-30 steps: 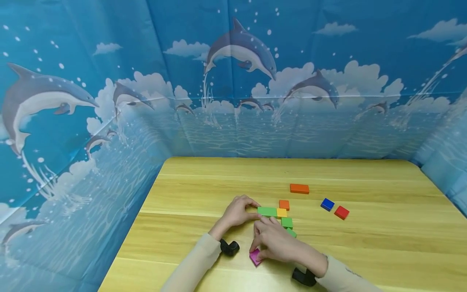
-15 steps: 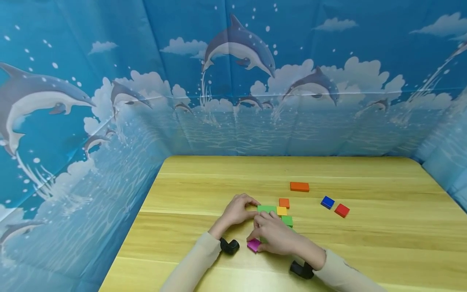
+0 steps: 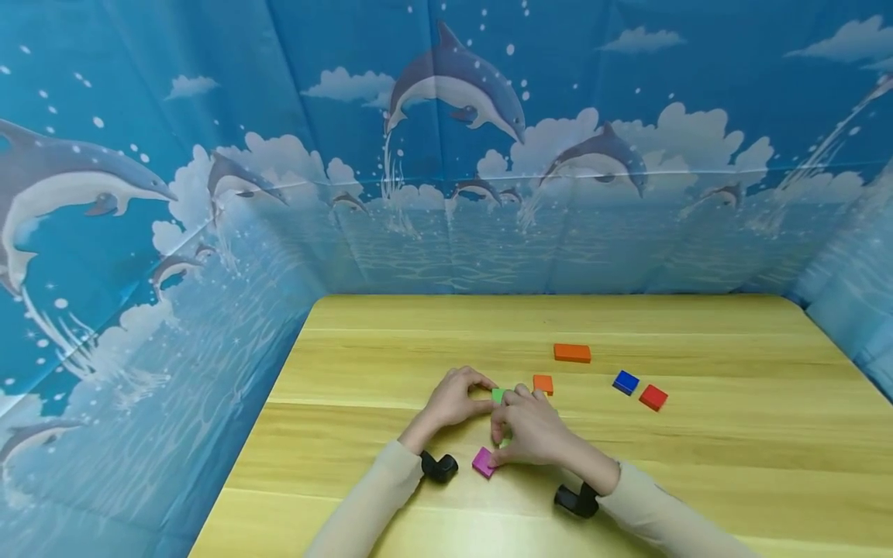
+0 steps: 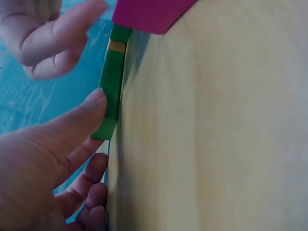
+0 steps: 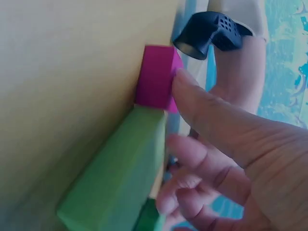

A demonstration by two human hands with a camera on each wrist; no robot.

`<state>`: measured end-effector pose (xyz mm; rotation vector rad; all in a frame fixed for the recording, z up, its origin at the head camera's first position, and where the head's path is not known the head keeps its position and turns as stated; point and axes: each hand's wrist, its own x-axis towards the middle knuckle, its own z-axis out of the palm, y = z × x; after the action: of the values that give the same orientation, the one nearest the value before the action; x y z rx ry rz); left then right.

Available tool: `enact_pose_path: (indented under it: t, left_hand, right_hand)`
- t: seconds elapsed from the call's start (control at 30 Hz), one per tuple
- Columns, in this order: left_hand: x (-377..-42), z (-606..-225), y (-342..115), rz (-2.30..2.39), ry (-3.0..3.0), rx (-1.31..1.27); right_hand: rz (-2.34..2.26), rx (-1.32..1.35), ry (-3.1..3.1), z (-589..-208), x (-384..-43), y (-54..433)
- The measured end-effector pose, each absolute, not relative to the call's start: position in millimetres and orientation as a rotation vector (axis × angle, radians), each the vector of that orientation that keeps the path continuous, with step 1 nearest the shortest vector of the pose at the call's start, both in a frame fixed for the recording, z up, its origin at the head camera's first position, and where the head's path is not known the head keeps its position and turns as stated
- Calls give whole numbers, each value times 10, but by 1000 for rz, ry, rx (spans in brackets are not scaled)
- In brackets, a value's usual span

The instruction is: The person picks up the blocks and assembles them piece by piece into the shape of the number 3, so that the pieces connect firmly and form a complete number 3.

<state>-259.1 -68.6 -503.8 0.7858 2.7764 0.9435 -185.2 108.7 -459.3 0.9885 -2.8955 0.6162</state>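
Covering most of the joined block row, the right hand (image 3: 533, 434) leaves only a green block (image 3: 498, 394) tip showing; its thumb presses the magenta block (image 3: 484, 462) nearby. The left hand (image 3: 453, 399) pinches that green block, long axis running left-right. Orange blocks (image 3: 572, 353), blue (image 3: 625, 382) and red (image 3: 653, 397) lie apart on the table (image 3: 698, 465).

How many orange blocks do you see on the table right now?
2: a long orange block far from the hands, and a small orange block just beyond the right hand. Others may hide under it.
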Motion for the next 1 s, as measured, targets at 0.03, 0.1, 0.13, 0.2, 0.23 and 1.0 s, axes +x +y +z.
enact_pose_path:
  t: [0.03,0.1,0.13,0.2,0.23,1.0]
  left_hand:
    - [-2590,-5040,-683,942,2775,787]
    - [-2589,-5043,-677,932,2781,786]
    - [-2589,-5042,-674,925,2786,785]
    - [-2588,-5040,-672,926,2793,781]
    - [-2588,-5039,-672,927,2796,780]
    - [-2616,-5049,-663,957,2798,772]
  right_hand:
    - [624,1011,-2906,-4597,-1862,1077]
    - [645,1048,-2916,-4606,-1880,1055]
    - [649,1058,-2919,-4608,-1889,1044]
    - [657,1060,-2929,-4611,-1907,1026]
    - [652,1051,-2934,-4613,-1918,1019]
    - [636,897,-3086,-4641,-2123,961]
